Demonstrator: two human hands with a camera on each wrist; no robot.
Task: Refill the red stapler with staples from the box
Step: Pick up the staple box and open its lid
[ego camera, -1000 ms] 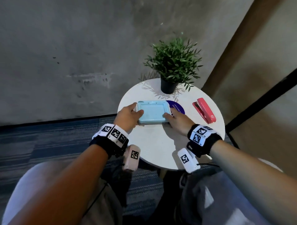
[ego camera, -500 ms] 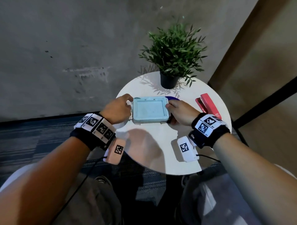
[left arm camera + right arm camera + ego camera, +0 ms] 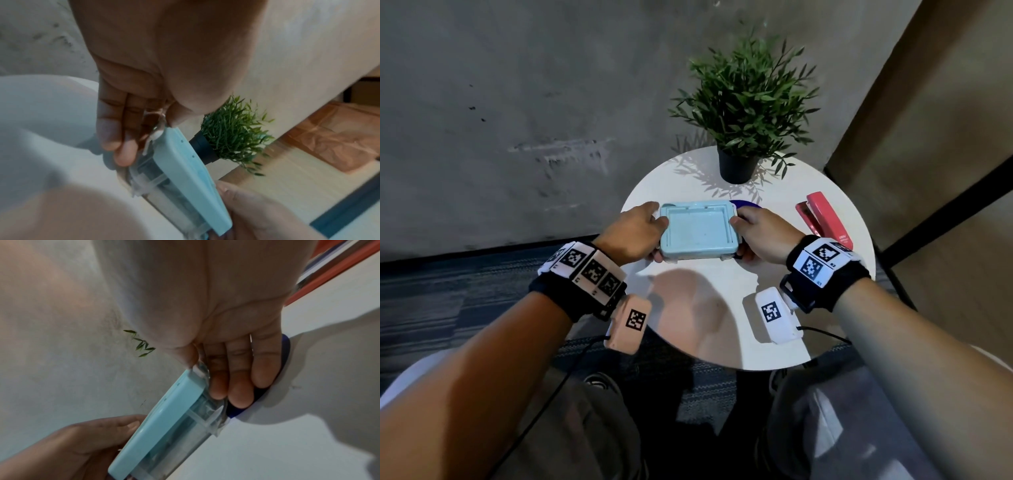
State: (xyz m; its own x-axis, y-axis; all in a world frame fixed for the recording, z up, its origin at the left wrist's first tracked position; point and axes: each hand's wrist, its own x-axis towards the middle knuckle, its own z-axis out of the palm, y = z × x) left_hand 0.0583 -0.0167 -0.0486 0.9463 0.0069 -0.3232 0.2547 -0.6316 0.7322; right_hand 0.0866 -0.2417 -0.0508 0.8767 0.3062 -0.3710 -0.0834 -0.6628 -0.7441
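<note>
A light-blue lidded box (image 3: pixel 697 231) with a clear lower half (image 3: pixel 164 183) sits on the round white table (image 3: pixel 688 318). My left hand (image 3: pixel 635 233) holds its left end, thumb on the clear latch (image 3: pixel 158 129) and fingers against the side. My right hand (image 3: pixel 758 233) grips the right end the same way, thumb at the latch (image 3: pixel 200 371), fingers (image 3: pixel 236 386) down the side. The lid (image 3: pixel 164 415) is on the box. The red stapler (image 3: pixel 825 222) lies untouched at the table's right, beyond my right wrist.
A potted green plant (image 3: pixel 743 113) stands at the table's far edge behind the box. A dark blue round disc (image 3: pixel 744 205) lies on the table under the box's right far corner. The concrete wall is close behind; my knees are under the table's near edge.
Both hands have settled on the box's two ends with thumbs now at the side latches. The box sits a little nearer to me; the view has shifted.
</note>
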